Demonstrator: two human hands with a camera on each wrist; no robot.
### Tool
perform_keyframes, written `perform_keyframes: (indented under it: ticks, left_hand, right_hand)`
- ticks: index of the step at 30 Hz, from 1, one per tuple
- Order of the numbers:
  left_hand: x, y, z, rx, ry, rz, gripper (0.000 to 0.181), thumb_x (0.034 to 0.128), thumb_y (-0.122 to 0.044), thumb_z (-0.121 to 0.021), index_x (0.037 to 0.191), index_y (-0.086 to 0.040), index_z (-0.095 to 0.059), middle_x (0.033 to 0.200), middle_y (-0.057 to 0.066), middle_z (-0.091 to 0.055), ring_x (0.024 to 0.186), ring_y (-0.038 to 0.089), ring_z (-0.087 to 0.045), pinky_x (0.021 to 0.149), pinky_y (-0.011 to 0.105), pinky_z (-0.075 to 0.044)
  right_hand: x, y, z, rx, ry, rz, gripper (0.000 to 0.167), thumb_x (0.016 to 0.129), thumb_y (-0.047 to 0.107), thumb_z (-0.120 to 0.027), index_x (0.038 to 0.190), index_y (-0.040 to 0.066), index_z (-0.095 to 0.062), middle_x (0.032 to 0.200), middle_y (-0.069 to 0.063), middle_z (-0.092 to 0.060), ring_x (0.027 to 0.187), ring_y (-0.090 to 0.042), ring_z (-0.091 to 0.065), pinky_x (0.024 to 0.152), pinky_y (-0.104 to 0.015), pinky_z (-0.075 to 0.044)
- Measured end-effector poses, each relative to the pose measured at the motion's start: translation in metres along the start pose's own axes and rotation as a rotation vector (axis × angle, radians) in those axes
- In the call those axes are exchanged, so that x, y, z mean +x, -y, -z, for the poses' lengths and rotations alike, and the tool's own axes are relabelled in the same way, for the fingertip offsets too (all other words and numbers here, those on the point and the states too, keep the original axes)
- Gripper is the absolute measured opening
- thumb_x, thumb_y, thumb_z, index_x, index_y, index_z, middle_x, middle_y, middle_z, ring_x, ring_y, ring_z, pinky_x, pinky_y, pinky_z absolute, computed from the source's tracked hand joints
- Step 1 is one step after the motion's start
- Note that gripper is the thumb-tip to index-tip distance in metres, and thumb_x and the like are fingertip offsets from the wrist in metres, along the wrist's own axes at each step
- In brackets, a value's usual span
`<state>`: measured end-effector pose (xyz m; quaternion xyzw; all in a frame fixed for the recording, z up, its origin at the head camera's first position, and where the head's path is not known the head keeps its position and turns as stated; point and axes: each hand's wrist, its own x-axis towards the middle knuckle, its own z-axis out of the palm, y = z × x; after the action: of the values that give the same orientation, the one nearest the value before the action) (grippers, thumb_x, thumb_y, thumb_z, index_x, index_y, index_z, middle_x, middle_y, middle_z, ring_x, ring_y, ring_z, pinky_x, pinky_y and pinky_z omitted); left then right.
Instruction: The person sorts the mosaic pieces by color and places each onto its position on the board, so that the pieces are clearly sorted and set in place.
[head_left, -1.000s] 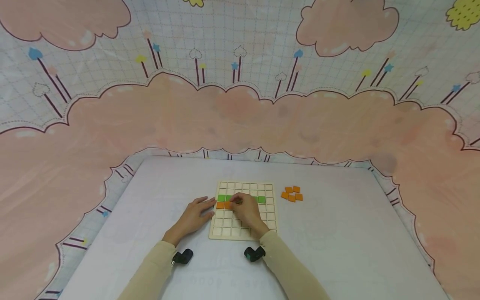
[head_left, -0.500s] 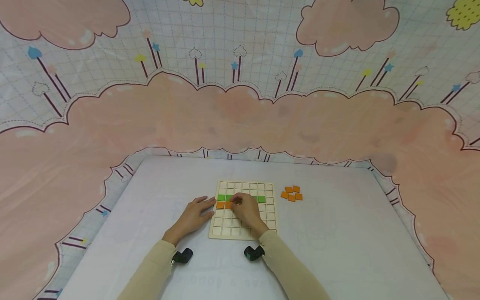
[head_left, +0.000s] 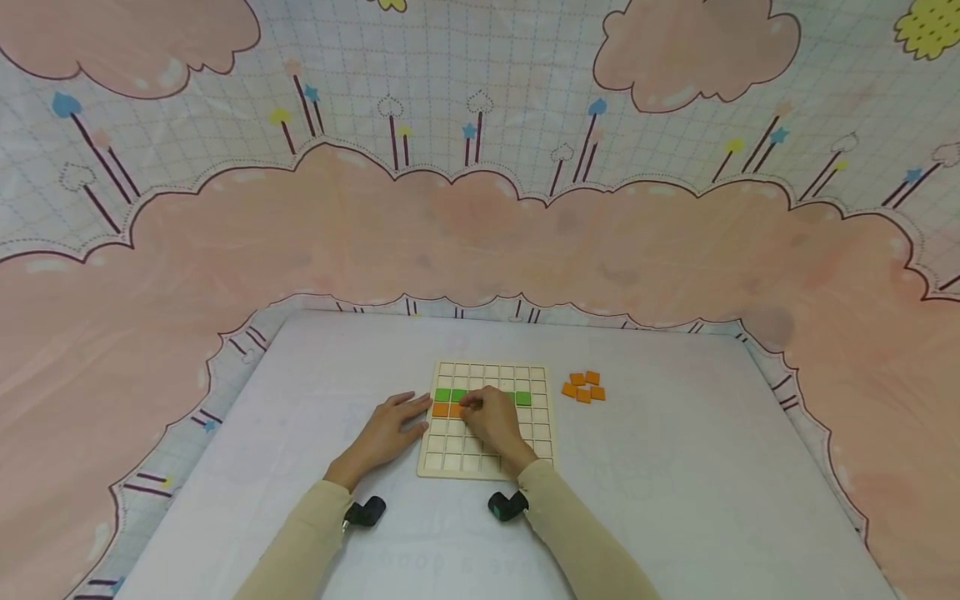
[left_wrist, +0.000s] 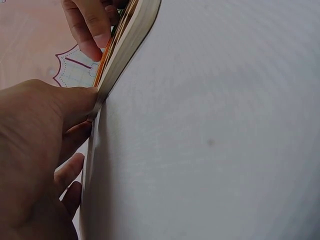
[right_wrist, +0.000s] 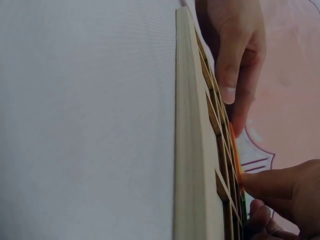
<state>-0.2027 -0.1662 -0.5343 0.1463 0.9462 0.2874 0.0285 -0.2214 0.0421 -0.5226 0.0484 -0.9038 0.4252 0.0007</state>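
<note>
A pale wooden grid board (head_left: 542,432) lies flat on the white table. Green square tiles (head_left: 522,399) fill part of one row, and orange square tiles (head_left: 440,410) lie in the row nearer the person. Above these rows is the right hand (head_left: 496,423), fingers curled and tips at an orange tile (right_wrist: 236,155), seemingly pinching it; the fingers partly hide it. The left hand (head_left: 385,431) rests at the board's left side, fingers extended. In the left wrist view, the left thumb (left_wrist: 80,100) touches the board edge.
Several loose orange tiles (head_left: 583,396) lie on the table to the right of the board. A dark wrist camera (head_left: 367,512) sits at the left cuff, another camera (head_left: 507,507) at the right. A patterned cloth (head_left: 480,225) hangs behind the white tabletop (head_left: 675,467).
The right hand's fingers shift very slightly, and the dark gap between them narrows. The left hand, the board and the loose tiles stay in place.
</note>
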Motion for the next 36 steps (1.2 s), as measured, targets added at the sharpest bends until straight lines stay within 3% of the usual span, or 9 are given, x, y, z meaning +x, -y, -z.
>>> perform_keyframes:
  ticks: [9, 16, 23, 36]
  left_hand:
    - [0.0, 0.002, -0.002, -0.006, -0.002, -0.007, 0.05, 0.096, -0.027, -0.064, 0.142, -0.013, -0.052, 0.152, 0.001, -0.048, 0.144, 0.034, -0.036, 0.114, 0.062, -0.032]
    - [-0.001, 0.002, -0.003, -0.004, -0.013, -0.012, 0.05, 0.096, -0.026, -0.064, 0.142, -0.012, -0.052, 0.152, 0.001, -0.047, 0.145, 0.034, -0.036, 0.115, 0.061, -0.031]
    - [-0.003, 0.0, -0.003, -0.009, -0.017, -0.005, 0.05, 0.0959, -0.025, -0.064, 0.142, -0.011, -0.052, 0.152, 0.002, -0.048, 0.145, 0.034, -0.035, 0.115, 0.061, -0.03]
    - [-0.002, -0.001, -0.002, -0.018, -0.015, -0.002, 0.05, 0.0958, -0.026, -0.064, 0.143, -0.011, -0.052, 0.152, 0.0, -0.047, 0.145, 0.033, -0.034, 0.116, 0.061, -0.03]
  right_hand:
    - [-0.001, -0.003, 0.005, 0.104, 0.034, -0.03, 0.01, 0.087, 0.015, -0.071, 0.097, 0.017, -0.074, 0.089, 0.002, -0.065, 0.08, -0.013, -0.056, 0.07, -0.026, -0.048]
    - [-0.005, 0.002, 0.024, 0.14, 0.037, 0.072, 0.016, 0.09, 0.017, -0.071, 0.104, 0.011, -0.073, 0.097, -0.001, -0.067, 0.074, -0.011, -0.06, 0.063, -0.025, -0.053]
    - [-0.007, 0.009, 0.047, 0.14, 0.007, 0.142, 0.02, 0.089, 0.018, -0.071, 0.106, 0.008, -0.073, 0.097, -0.002, -0.069, 0.073, -0.01, -0.06, 0.061, -0.024, -0.051]
    - [-0.015, 0.004, 0.086, 0.156, -0.105, 0.14, 0.017, 0.089, 0.015, -0.072, 0.105, 0.01, -0.073, 0.1, -0.005, -0.071, 0.081, -0.019, -0.063, 0.061, -0.025, -0.053]
